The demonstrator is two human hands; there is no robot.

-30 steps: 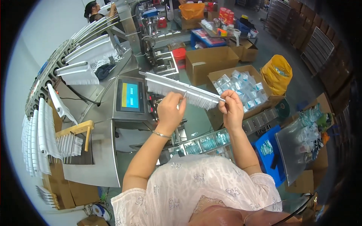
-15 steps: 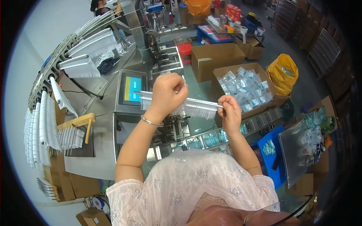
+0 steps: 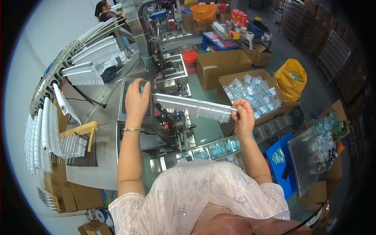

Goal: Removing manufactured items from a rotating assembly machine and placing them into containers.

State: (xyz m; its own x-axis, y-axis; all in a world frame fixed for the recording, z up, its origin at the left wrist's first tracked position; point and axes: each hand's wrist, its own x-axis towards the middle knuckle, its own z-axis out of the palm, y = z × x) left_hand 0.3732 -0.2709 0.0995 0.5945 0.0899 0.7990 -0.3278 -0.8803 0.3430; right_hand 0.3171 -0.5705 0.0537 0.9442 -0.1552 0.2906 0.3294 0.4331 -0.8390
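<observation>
My right hand [image 3: 244,117] pinches the right end of a thin metal rod. Strung closely along the rod is a row of white strips [image 3: 196,105], with fine thread-like ends hanging beneath like a fringe. My left hand [image 3: 137,100], with a bangle at its wrist, is raised beside the rod's bare left end. Its thumb and fingers are apart, and I see nothing held in them. Behind that hand, a machine's screen panel [image 3: 122,103] is mostly covered.
Similar white rows [image 3: 49,125] hang on a curved metal rack [image 3: 39,84] at left, above a wooden holder [image 3: 84,127]. A carton of clear boxes [image 3: 250,94], a yellow sack [image 3: 291,80] and a blue tray [image 3: 290,172] lie to the right. Another person [image 3: 107,13] is at the far left.
My left hand has moved left from around the rod's middle to its left end, and its fist has opened. My right hand keeps its pinch, shifted slightly right.
</observation>
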